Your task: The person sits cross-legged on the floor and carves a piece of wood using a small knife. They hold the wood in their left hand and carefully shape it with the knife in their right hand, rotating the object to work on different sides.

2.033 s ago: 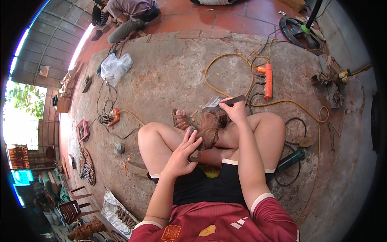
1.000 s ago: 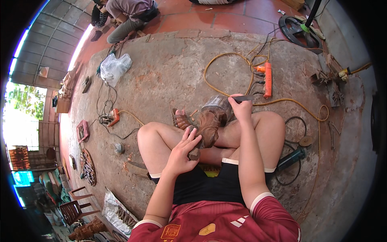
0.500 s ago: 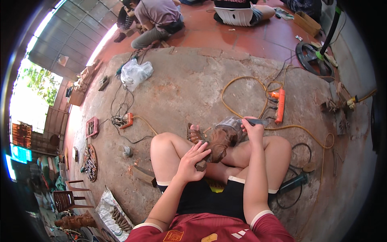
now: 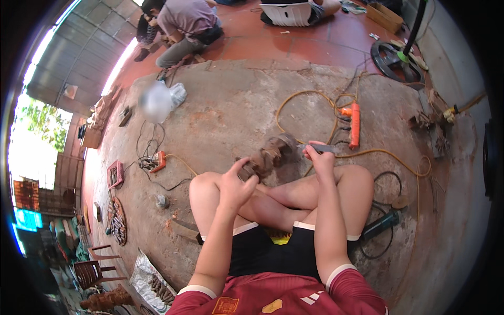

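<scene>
Just beyond my crossed legs is a brown carved wooden figure (image 4: 271, 156), smeared a little by motion. My left hand (image 4: 239, 181) is curled round its near left end. A slim grey hand tool (image 4: 324, 148) sits pinched between the thumb and fingers of my right hand (image 4: 319, 158). One end of this tool points left at the carving, with a small gap between them. Its exact kind is too small to tell.
An orange power strip (image 4: 355, 125) with yellow cable lies ahead on the right. Beside my right knee rests a dark green power tool (image 4: 382, 224). At left are a second orange socket block (image 4: 157, 161) and a basket of tools (image 4: 118, 220). A person (image 4: 186, 26) crouches far ahead.
The carving has turned and moved left and away from my lap. My left hand has shifted from lying on top to gripping its end. My right hand has drawn slightly left with the tool.
</scene>
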Action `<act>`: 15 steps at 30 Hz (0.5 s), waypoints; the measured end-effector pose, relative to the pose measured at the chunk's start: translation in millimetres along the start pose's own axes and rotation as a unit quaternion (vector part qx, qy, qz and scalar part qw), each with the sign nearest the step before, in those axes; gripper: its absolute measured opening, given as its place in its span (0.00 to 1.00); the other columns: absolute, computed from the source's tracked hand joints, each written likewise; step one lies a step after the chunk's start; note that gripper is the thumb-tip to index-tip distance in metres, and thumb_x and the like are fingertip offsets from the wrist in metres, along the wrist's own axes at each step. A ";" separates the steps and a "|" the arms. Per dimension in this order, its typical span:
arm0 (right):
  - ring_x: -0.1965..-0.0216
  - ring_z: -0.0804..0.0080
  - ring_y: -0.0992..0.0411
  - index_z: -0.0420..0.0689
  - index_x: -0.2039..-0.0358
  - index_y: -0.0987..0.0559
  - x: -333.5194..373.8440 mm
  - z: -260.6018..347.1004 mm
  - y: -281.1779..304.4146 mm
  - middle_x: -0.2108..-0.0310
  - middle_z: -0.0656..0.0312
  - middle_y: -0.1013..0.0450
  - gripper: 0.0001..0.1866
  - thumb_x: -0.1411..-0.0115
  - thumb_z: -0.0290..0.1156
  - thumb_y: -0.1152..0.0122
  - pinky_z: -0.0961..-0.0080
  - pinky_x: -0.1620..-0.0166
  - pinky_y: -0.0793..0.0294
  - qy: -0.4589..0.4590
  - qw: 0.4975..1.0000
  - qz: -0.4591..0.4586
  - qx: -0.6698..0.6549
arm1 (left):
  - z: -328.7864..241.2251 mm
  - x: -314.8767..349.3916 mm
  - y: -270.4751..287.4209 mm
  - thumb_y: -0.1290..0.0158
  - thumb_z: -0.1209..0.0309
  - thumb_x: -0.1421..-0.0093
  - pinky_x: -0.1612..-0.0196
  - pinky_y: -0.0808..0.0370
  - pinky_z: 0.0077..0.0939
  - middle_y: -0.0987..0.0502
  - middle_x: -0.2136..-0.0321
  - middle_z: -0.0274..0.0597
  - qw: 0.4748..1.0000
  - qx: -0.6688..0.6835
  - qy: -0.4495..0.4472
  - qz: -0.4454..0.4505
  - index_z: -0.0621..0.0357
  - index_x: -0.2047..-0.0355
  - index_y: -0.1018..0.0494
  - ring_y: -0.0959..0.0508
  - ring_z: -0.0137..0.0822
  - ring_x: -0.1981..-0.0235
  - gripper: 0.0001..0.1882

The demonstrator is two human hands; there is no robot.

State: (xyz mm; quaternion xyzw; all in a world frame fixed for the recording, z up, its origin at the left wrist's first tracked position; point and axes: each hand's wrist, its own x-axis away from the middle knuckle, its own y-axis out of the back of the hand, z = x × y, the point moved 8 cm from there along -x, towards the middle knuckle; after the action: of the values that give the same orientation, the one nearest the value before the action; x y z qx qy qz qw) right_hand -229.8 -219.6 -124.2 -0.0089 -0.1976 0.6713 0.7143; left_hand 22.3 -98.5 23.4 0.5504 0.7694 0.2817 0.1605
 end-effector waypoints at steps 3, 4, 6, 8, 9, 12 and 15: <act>0.72 0.74 0.22 0.32 0.58 0.22 0.7 0.4 -5.1 0.70 0.55 0.21 0.11 0.41 0.21 0.37 0.82 0.69 0.20 0.002 1.000 -0.005 -0.016 | 0.8 -7.1 1.8 0.41 0.65 0.53 0.54 0.21 0.36 0.18 0.65 0.59 0.999 -0.039 0.015 -0.013 0.65 0.51 0.24 0.17 0.49 0.60 0.28; 0.72 0.75 0.22 0.32 0.58 0.22 -0.3 -1.0 -5.3 0.71 0.55 0.21 0.11 0.41 0.21 0.37 0.82 0.69 0.20 0.003 1.000 -0.006 -0.016 | -8.3 -8.3 3.0 0.40 0.65 0.53 0.54 0.22 0.36 0.18 0.65 0.60 0.998 -0.058 0.005 -0.013 0.66 0.51 0.24 0.17 0.50 0.60 0.28; 0.73 0.76 0.22 0.32 0.59 0.21 -3.2 -4.7 -4.3 0.72 0.56 0.21 0.10 0.41 0.21 0.37 0.82 0.70 0.20 -0.004 1.000 -0.010 -0.010 | -23.5 -6.8 0.8 0.40 0.65 0.54 0.53 0.22 0.37 0.18 0.65 0.60 0.996 -0.092 -0.018 -0.007 0.67 0.52 0.24 0.17 0.51 0.60 0.28; 0.73 0.76 0.22 0.32 0.59 0.21 -5.4 -5.0 -8.5 0.72 0.57 0.21 0.10 0.41 0.22 0.37 0.82 0.70 0.20 0.004 1.000 -0.003 -0.012 | -35.4 -3.1 -3.6 0.40 0.64 0.54 0.52 0.22 0.38 0.18 0.67 0.59 0.992 -0.121 -0.047 0.001 0.67 0.53 0.24 0.17 0.53 0.60 0.27; 0.73 0.76 0.22 0.33 0.59 0.21 -5.2 -5.4 -10.0 0.72 0.57 0.21 0.10 0.41 0.22 0.37 0.82 0.70 0.20 0.008 1.000 0.000 -0.013 | -34.7 -3.3 -4.8 0.41 0.64 0.54 0.53 0.22 0.38 0.18 0.67 0.59 0.990 -0.131 -0.046 0.006 0.67 0.54 0.24 0.18 0.53 0.60 0.27; 0.73 0.76 0.22 0.33 0.60 0.21 -6.2 -8.3 -10.1 0.72 0.57 0.21 0.09 0.41 0.22 0.37 0.82 0.71 0.21 0.003 1.000 -0.003 -0.004 | -28.8 -9.7 -4.5 0.41 0.63 0.55 0.53 0.22 0.39 0.18 0.68 0.59 0.988 -0.154 -0.030 0.008 0.68 0.57 0.22 0.18 0.53 0.60 0.26; 0.74 0.76 0.22 0.33 0.60 0.20 -6.2 -6.0 -7.0 0.72 0.57 0.21 0.09 0.41 0.23 0.37 0.82 0.72 0.21 0.004 1.000 -0.005 -0.003 | -29.9 -31.2 -2.0 0.41 0.63 0.55 0.56 0.22 0.38 0.18 0.72 0.58 0.988 -0.155 0.017 0.006 0.68 0.59 0.21 0.17 0.51 0.64 0.25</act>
State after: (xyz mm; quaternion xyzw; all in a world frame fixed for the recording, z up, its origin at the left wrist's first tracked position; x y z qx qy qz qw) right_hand -221.5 -224.8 -129.4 -0.0131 -0.1968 0.6674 0.7181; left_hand 14.9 -135.9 43.9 0.5185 0.7161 0.4077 0.2285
